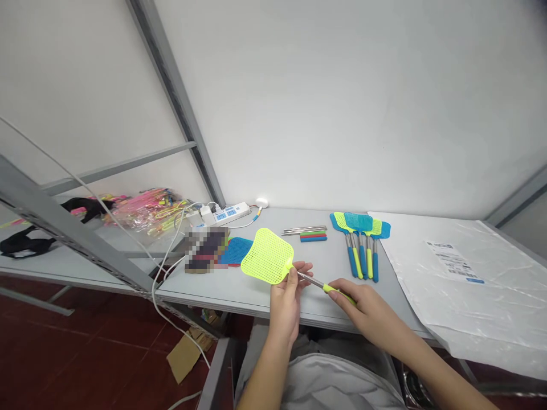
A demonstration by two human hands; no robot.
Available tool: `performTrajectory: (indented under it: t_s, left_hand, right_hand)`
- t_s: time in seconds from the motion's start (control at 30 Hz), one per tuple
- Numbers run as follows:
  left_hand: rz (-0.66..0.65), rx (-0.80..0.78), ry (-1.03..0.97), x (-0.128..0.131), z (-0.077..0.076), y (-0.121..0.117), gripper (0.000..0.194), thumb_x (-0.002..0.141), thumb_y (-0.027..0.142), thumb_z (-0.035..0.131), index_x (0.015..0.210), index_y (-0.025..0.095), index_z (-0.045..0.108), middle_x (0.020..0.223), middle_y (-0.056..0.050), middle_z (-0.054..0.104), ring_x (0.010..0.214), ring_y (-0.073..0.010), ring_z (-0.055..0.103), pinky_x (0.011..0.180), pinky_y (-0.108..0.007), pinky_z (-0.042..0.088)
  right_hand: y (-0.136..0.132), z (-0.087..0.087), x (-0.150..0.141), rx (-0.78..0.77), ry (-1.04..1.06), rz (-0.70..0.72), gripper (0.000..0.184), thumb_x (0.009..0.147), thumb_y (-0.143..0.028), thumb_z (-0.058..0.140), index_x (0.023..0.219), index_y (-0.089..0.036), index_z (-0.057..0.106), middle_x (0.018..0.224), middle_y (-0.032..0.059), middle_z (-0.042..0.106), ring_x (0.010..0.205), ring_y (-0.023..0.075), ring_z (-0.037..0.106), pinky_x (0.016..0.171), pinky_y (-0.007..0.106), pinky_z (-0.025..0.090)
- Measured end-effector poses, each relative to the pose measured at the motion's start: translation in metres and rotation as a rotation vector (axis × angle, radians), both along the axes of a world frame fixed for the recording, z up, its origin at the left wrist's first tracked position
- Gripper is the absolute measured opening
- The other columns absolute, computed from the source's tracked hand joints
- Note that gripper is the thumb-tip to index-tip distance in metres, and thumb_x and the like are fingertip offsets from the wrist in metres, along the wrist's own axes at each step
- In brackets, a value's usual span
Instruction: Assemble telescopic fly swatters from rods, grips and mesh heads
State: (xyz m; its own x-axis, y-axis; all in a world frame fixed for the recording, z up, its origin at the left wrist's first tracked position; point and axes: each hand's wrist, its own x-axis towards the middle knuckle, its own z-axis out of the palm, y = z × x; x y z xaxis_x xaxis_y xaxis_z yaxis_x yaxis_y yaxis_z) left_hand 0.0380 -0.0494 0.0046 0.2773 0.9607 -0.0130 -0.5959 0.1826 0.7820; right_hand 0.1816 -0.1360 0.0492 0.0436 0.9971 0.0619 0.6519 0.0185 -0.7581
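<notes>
I hold a neon yellow fly swatter (pixel 268 256) over the grey table (pixel 239 287). My left hand (pixel 287 299) pinches the neck just below the mesh head, by the metal rod. My right hand (pixel 363 304) is closed round the yellow handle at the rod's other end. A row of finished swatters (pixel 361 242) with blue and yellow heads and handles lies on the table beyond my right hand. Loose metal rods with coloured grips (pixel 308 233) lie behind the held swatter. Blue and red mesh heads (pixel 236 250) are stacked to the left.
A large clear plastic bag with a label (pixel 465 273) covers the table's right side. A white power strip (pixel 225 213) with cables sits at the back. Bagged coloured swatter parts (pixel 143 210) lie far left. Grey shelf struts (pixel 64 228) cross the left. A cardboard scrap (pixel 186 356) lies on the floor.
</notes>
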Motion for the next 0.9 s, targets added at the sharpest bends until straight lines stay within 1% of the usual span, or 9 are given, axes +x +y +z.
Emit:
performTrajectory:
  t_s: [0.1,0.2,0.3,0.37,0.47,0.57,0.67,0.77,0.9]
  left_hand:
    - [0.001,0.000,0.023,0.004,-0.003,-0.003,0.028,0.083,0.040,0.067,0.097,0.016,0.071,0.104,-0.011,0.071,0.092,-0.0196,0.066,0.083,-0.032,0.049]
    - [0.004,-0.006,0.020,0.008,-0.006,-0.006,0.027,0.081,0.039,0.070,0.093,0.016,0.072,0.103,-0.011,0.070,0.090,-0.0188,0.065,0.081,-0.031,0.050]
    - [0.054,-0.015,-0.013,0.011,-0.009,-0.009,0.024,0.079,0.037,0.072,0.089,0.015,0.073,0.101,-0.011,0.071,0.091,-0.0194,0.064,0.082,-0.031,0.050]
    - [0.091,-0.029,-0.040,0.011,-0.011,-0.011,0.024,0.077,0.037,0.074,0.086,0.015,0.074,0.099,-0.011,0.071,0.091,-0.0195,0.064,0.084,-0.032,0.050]
    - [0.130,-0.035,-0.065,0.010,-0.012,-0.013,0.022,0.075,0.037,0.076,0.084,0.016,0.074,0.096,-0.009,0.071,0.087,-0.0173,0.064,0.085,-0.031,0.050]
    - [0.110,0.015,-0.086,0.006,-0.010,-0.013,0.020,0.074,0.035,0.077,0.084,0.018,0.074,0.097,-0.007,0.071,0.085,-0.0163,0.064,0.086,-0.031,0.049]
    - [-0.045,0.075,-0.132,-0.001,-0.006,-0.010,0.028,0.069,0.038,0.080,0.089,0.020,0.075,0.101,-0.009,0.071,0.089,-0.0190,0.064,0.088,-0.034,0.048]
    - [-0.238,0.018,-0.229,-0.008,-0.003,-0.005,0.040,0.068,0.044,0.080,0.102,0.023,0.073,0.110,-0.010,0.069,0.097,-0.0210,0.062,0.088,-0.036,0.048]
    - [-0.294,-0.159,-0.415,-0.007,-0.002,-0.005,0.023,0.073,0.044,0.077,0.089,0.029,0.074,0.108,-0.001,0.068,0.092,-0.0180,0.061,0.079,-0.035,0.051]
  right_hand:
    - [-0.001,-0.004,0.003,0.052,-0.093,-0.024,0.033,0.098,-0.045,0.037,0.106,-0.023,0.061,0.081,0.0011,0.069,0.068,0.0173,0.062,0.061,0.028,0.041]
    - [-0.002,-0.010,0.006,0.173,-0.341,-0.042,0.031,0.099,-0.039,0.037,0.106,-0.023,0.062,0.087,0.0038,0.070,0.074,0.0179,0.064,0.062,0.028,0.039]
    - [-0.002,-0.017,0.008,0.300,-0.596,-0.036,0.031,0.100,-0.035,0.037,0.105,-0.021,0.064,0.076,0.0045,0.066,0.068,0.0166,0.060,0.060,0.028,0.035]
    - [-0.003,-0.020,0.008,0.373,-0.644,-0.036,0.029,0.099,-0.033,0.040,0.104,-0.020,0.065,0.073,0.0042,0.063,0.067,0.0161,0.058,0.061,0.028,0.034]
    - [-0.003,-0.020,0.007,0.392,-0.504,-0.011,0.026,0.098,-0.032,0.042,0.107,-0.020,0.064,0.077,0.0037,0.063,0.069,0.0153,0.057,0.063,0.027,0.035]
    - [-0.004,-0.012,0.003,0.279,-0.236,0.027,0.026,0.099,-0.034,0.041,0.103,-0.021,0.063,0.081,0.0024,0.064,0.071,0.0143,0.058,0.064,0.026,0.037]
    - [-0.005,-0.002,0.001,0.147,0.015,0.048,0.031,0.099,-0.037,0.038,0.094,-0.021,0.064,0.076,-0.0001,0.062,0.069,0.0133,0.055,0.063,0.025,0.037]
    - [-0.004,0.004,0.000,0.046,0.195,0.063,0.038,0.099,-0.044,0.036,0.088,-0.019,0.064,0.064,-0.0033,0.051,0.058,0.0113,0.044,0.055,0.024,0.032]
    - [-0.002,0.001,-0.001,-0.061,0.344,0.122,0.040,0.097,-0.048,0.038,0.088,-0.018,0.064,0.058,-0.0061,0.037,0.054,0.0096,0.032,0.051,0.023,0.027]
